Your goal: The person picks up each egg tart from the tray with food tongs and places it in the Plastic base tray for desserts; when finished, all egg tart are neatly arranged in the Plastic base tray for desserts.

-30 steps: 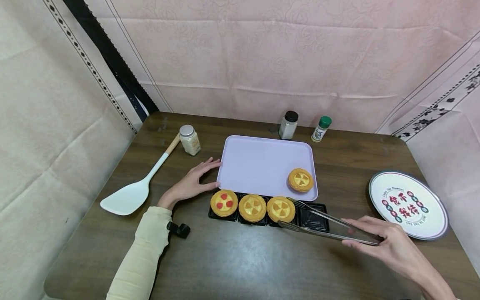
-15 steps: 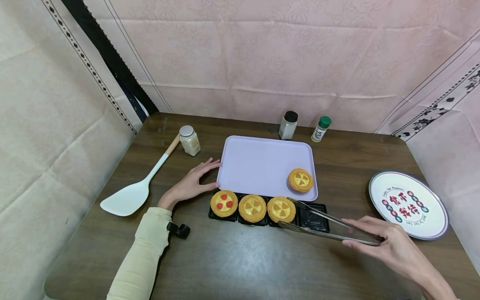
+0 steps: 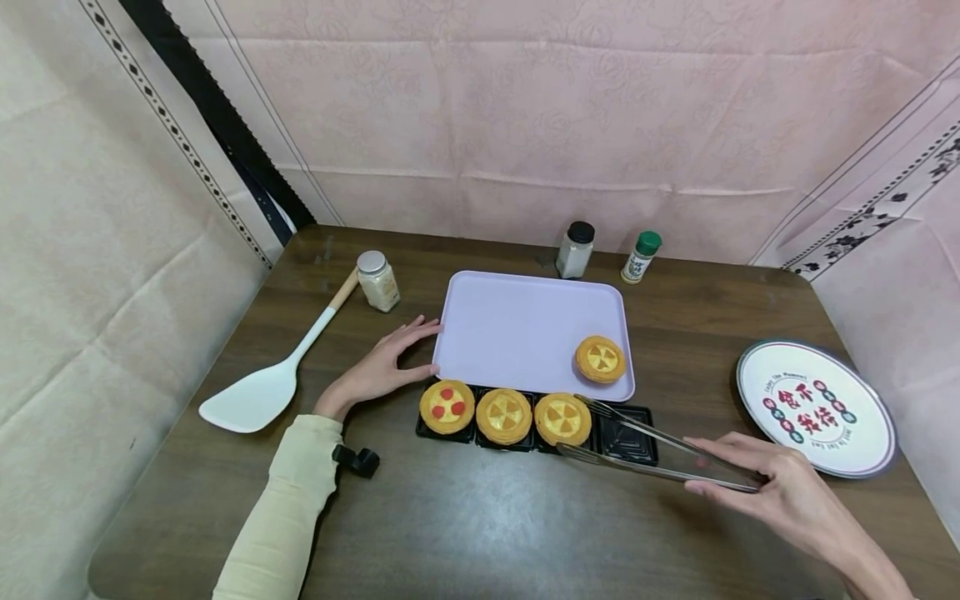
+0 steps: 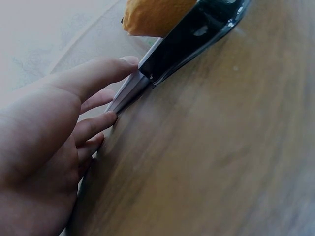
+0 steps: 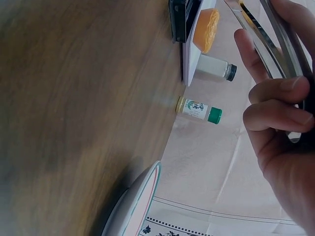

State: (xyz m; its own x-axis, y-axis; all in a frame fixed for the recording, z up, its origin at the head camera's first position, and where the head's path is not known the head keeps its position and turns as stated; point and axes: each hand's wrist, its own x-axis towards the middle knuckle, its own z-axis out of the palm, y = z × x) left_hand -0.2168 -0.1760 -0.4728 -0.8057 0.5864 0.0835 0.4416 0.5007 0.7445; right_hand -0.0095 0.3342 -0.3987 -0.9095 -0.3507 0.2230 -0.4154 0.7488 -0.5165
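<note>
One egg tart (image 3: 602,359) sits on the lilac tray (image 3: 517,329), three wait in the black holder (image 3: 630,442); right hand (image 3: 780,492) grips tongs (image 3: 645,450) there, left hand (image 3: 378,367) spread flat against the tray's left edge

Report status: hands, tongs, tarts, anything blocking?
Left hand open, touching lilac tray edge. Right hand grips tongs, tips apart beside nearest tart in black holder. Nothing blocking.

Dark wooden table (image 3: 465,517) — pink patterned cloth walls (image 3: 525,108) behind.
</note>
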